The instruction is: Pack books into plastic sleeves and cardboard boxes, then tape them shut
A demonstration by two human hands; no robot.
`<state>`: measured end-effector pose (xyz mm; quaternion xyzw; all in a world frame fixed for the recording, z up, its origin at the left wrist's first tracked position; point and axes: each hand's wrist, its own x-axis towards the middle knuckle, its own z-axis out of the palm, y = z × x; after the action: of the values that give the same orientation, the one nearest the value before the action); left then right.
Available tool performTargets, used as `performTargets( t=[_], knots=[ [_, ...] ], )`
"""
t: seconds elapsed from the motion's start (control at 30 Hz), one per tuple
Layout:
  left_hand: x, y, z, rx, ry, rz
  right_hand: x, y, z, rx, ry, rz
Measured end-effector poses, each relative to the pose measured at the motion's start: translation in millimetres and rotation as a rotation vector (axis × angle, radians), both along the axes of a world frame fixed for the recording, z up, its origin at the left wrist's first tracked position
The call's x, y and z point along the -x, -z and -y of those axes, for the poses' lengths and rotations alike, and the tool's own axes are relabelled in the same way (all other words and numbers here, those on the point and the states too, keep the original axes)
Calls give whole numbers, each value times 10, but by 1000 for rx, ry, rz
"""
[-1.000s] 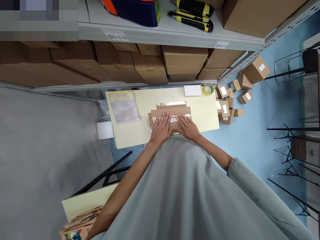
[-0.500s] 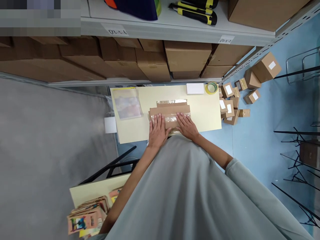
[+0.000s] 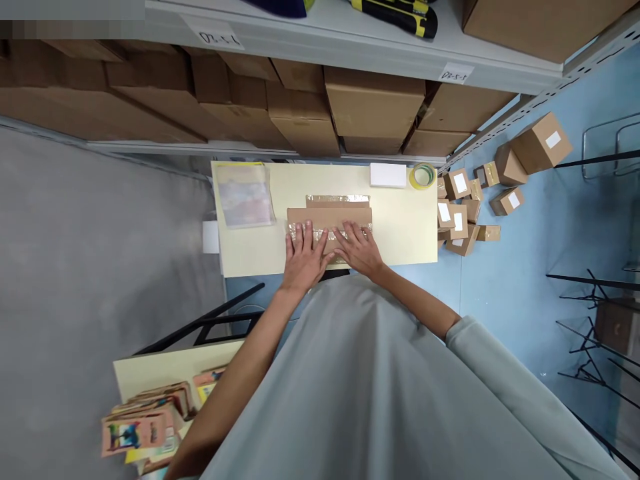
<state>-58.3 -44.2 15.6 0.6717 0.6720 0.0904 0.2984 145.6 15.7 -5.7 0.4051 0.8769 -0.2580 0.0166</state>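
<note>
Resting both hands on a folded piece of cardboard [image 3: 327, 216], the person works at the near edge of a pale table [image 3: 405, 233]. Left hand [image 3: 303, 265] and right hand [image 3: 361, 255] lie palm down over the cardboard's near side, fingers splayed, thumbs touching or nearly so; neither grasps anything. Clear tape [image 3: 337, 198] shines along the far flap.

Handling, by judgement: light, fairly stiff along its length, apt to give at the folds. Taped bands are probably slicker than bare card (whether anything lies inside cannot be told). Best hold would be at the two short ends, thumbs above and fingers beneath, keeping off the thin far flap.

Against half a second ago: the cardboard sits slightly further left relative to the white box [image 3: 388, 175]. The fingers fan wider, and the gap between the hands is narrower. Roll of tape [image 3: 413, 180] and plastic sleeve [image 3: 245, 195] appear unmoved on the table
</note>
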Motion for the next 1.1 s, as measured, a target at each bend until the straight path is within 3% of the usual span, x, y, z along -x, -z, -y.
performTargets(
  t=[0.3,0.6,0.7,0.8,0.87,0.97,1.1],
  knots=[
    [4,-62,19,11,63,-88,-8,-101,151,-76,27,28],
    [65,14,60,-40,25,80,91,-192,288,-32,177,28],
    [71,39,59,-95,-55,183,75,-175,266,-45,338,-19],
    [99,90,-5,-165,-224,254,46,-110,190,-41,695,-99],
    [138,154,-81,-188,-374,275,39,-40,131,47,871,-169],
    [226,284,-184,-96,-558,368,44,67,80,187,965,-285],
    [357,432,-218,-10,-575,622,16,141,81,201,958,-483]
  ],
)
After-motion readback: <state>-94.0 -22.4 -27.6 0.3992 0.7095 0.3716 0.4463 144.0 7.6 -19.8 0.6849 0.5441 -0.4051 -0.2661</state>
